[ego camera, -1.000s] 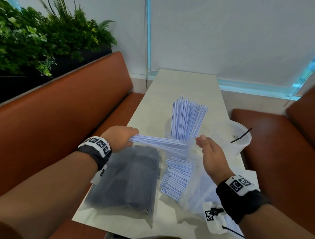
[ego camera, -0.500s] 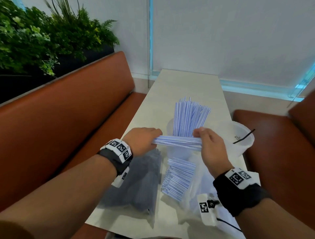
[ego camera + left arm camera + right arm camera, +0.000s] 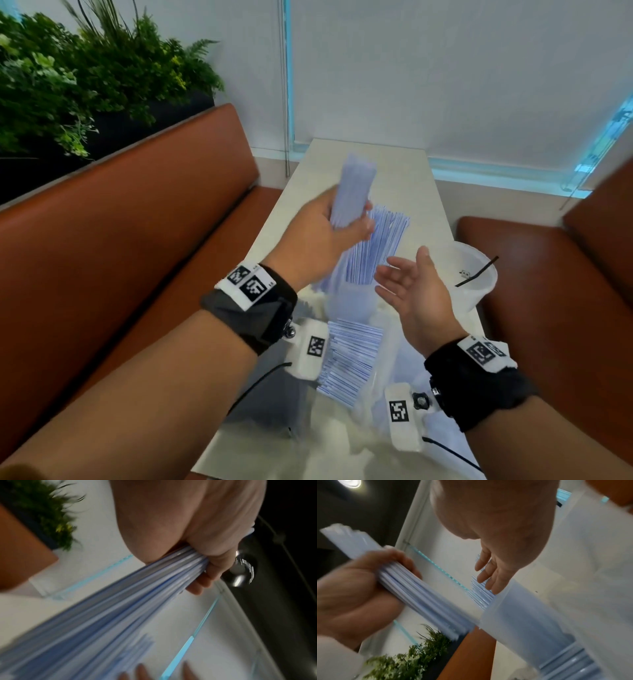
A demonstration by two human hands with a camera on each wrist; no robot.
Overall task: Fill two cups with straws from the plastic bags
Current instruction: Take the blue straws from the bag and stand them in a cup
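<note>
My left hand (image 3: 346, 222) grips a blurred bundle of blue-white straws (image 3: 354, 192) and holds it nearly upright, above and just left of a translucent cup (image 3: 349, 303). Many more straws (image 3: 376, 250) stand in that cup. In the left wrist view the fingers (image 3: 205, 574) curl round the bundle (image 3: 120, 608). My right hand (image 3: 400, 277) is open with its palm turned left, right of the cup and holding nothing. Its straight fingers (image 3: 488, 577) show in the right wrist view, by the cup (image 3: 522, 615). A second cup (image 3: 479, 287) at the right holds one black straw (image 3: 476, 272).
A clear plastic bag with several blue-white straws (image 3: 352, 359) lies on the pale table (image 3: 370, 161), near its front edge. Brown benches (image 3: 137, 240) flank the table on both sides. Green plants (image 3: 85, 78) stand behind the left bench.
My right hand has let go of the straw bundle and opened. My left hand has lifted the bundle and turned it from level to nearly upright above the cup.
</note>
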